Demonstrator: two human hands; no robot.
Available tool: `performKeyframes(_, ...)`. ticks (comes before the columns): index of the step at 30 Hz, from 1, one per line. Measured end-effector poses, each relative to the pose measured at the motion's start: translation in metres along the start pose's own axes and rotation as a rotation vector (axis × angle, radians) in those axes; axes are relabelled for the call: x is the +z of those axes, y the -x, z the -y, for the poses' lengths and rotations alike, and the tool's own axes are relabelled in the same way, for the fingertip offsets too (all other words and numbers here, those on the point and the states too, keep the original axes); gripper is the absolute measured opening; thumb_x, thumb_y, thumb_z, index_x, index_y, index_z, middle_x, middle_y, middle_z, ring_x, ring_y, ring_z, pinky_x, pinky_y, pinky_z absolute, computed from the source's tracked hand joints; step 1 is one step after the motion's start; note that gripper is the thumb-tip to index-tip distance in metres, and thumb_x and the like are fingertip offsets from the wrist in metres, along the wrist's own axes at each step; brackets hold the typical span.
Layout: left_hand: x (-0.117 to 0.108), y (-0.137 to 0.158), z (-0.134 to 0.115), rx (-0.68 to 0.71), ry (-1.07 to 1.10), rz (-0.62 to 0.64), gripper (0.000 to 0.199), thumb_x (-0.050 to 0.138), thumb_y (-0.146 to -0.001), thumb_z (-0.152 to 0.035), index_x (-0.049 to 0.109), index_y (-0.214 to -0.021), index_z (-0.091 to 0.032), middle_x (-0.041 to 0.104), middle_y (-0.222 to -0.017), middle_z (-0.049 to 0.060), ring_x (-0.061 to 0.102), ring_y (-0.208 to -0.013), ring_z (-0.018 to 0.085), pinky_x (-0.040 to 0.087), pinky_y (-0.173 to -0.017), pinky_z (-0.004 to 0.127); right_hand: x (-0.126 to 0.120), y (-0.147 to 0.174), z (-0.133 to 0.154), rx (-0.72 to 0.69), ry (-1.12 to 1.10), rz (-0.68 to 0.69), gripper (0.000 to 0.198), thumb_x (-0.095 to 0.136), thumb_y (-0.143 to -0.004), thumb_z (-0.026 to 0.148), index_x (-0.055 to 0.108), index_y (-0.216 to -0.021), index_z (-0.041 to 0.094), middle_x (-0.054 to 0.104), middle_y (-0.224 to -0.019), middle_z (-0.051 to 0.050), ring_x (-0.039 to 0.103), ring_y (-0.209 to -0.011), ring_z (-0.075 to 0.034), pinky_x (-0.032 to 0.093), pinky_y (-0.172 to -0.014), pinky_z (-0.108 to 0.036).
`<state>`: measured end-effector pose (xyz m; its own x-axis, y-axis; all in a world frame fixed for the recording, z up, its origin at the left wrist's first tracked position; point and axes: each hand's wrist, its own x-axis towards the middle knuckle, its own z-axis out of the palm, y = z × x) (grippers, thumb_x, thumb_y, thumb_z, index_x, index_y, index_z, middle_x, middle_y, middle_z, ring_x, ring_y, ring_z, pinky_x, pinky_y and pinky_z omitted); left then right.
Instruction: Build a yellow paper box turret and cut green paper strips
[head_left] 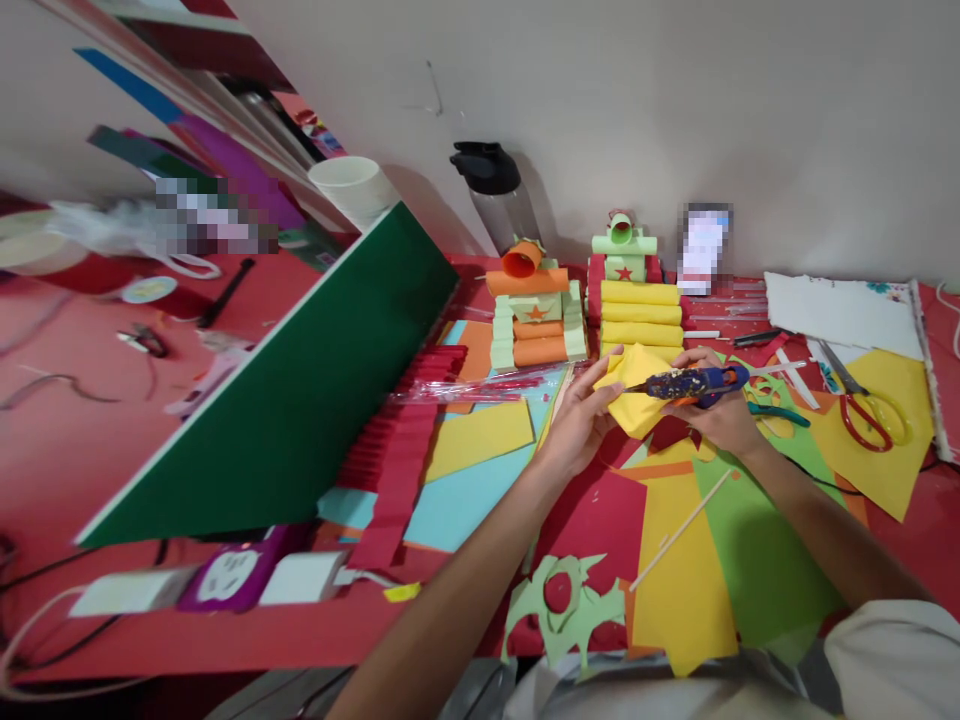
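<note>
My left hand (577, 425) grips a folded piece of yellow paper (637, 415) in front of the paper models. In my right hand (721, 415) is a blue hot glue gun (686, 384), with a clear glue stick poking out of its back end. Its nozzle points left and overlaps the yellow paper; whether it touches cannot be made out. Just beyond my hands stand two tank-like models of rolled paper: an orange and pale green one (541, 345), and one with yellow rolls (641, 312) and a pale green top.
Scissors (862, 408) and teal-handled pliers (780, 412) lie to the right among coloured paper sheets. A large green board (300, 400) leans at the left, above a power strip (304, 577). Behind stand a bottle (499, 195) and a phone (703, 250). Pale green cut-out scraps (566, 615) lie near me.
</note>
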<state>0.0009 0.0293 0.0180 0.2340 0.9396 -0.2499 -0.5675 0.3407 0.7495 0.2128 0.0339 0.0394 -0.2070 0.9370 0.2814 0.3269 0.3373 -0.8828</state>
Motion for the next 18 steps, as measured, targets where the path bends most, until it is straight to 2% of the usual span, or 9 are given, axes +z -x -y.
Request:
performKeyframes(4, 0.000, -0.001, 0.002, -0.009, 0.000, -0.015, 0.077, 0.086, -0.076, -0.031, 0.061, -0.149, -0.025, 0.075, -0.135, 0.008, 0.074, -0.114, 0.027, 0.063, -0.087, 0.030, 0.000, -0.001, 0.003, 0.038, -0.067, -0.015, 0.041, 0.087, -0.075, 0.048, 0.064, -0.103, 0.028, 0.070, -0.096, -0.002, 0.068, -0.085, -0.023, 0.059, -0.082, -0.039)
performKeyframes(7, -0.004, -0.003, 0.000, 0.065, -0.106, -0.023, 0.076, 0.084, -0.079, -0.035, 0.059, -0.150, -0.027, 0.068, -0.145, 0.008, 0.072, -0.119, 0.028, 0.063, -0.088, 0.032, -0.006, -0.004, 0.003, 0.087, -0.152, -0.043, 0.043, 0.091, -0.068, 0.044, 0.066, -0.099, 0.027, 0.071, -0.089, -0.001, 0.069, -0.087, -0.025, 0.059, -0.086, -0.041)
performKeyframes(11, -0.015, -0.005, -0.010, 0.327, -0.461, -0.097, 0.063, 0.078, -0.086, -0.041, 0.065, -0.145, -0.025, 0.065, -0.149, 0.008, 0.067, -0.127, 0.032, 0.060, -0.098, 0.039, -0.021, -0.010, -0.003, 0.232, -0.167, -0.118, 0.034, 0.092, -0.064, 0.040, 0.066, -0.080, 0.025, 0.070, -0.077, -0.001, 0.067, -0.076, -0.023, 0.059, -0.079, -0.040)
performKeyframes(15, -0.024, -0.002, -0.022, 0.662, -0.867, -0.097, 0.048, 0.069, -0.095, -0.040, 0.068, -0.142, -0.027, 0.062, -0.153, 0.007, 0.054, -0.144, 0.032, 0.044, -0.121, 0.048, -0.040, -0.014, -0.003, 0.398, -0.381, 0.036, 0.035, 0.089, -0.068, 0.043, 0.062, -0.078, 0.024, 0.065, -0.076, 0.001, 0.058, -0.062, -0.015, 0.053, -0.057, -0.030)
performKeyframes(16, -0.026, 0.000, -0.024, 0.726, -0.935, -0.083, 0.045, 0.068, -0.097, -0.038, 0.069, -0.141, -0.029, 0.059, -0.156, 0.006, 0.053, -0.146, 0.032, 0.042, -0.123, 0.048, -0.045, -0.016, -0.003, 0.441, -0.428, 0.072, 0.037, 0.090, -0.068, 0.045, 0.062, -0.080, 0.024, 0.064, -0.076, 0.001, 0.056, -0.059, -0.013, 0.050, -0.053, -0.028)
performKeyframes(18, -0.030, 0.002, -0.025, 0.811, -1.050, -0.032, 0.039, 0.067, -0.097, -0.034, 0.072, -0.136, -0.034, 0.056, -0.159, 0.004, 0.054, -0.145, 0.032, 0.042, -0.124, 0.049, -0.057, -0.018, -0.002, 0.505, -0.451, 0.062, 0.040, 0.091, -0.066, 0.046, 0.062, -0.082, 0.023, 0.063, -0.075, 0.002, 0.053, -0.056, -0.011, 0.045, -0.048, -0.025)
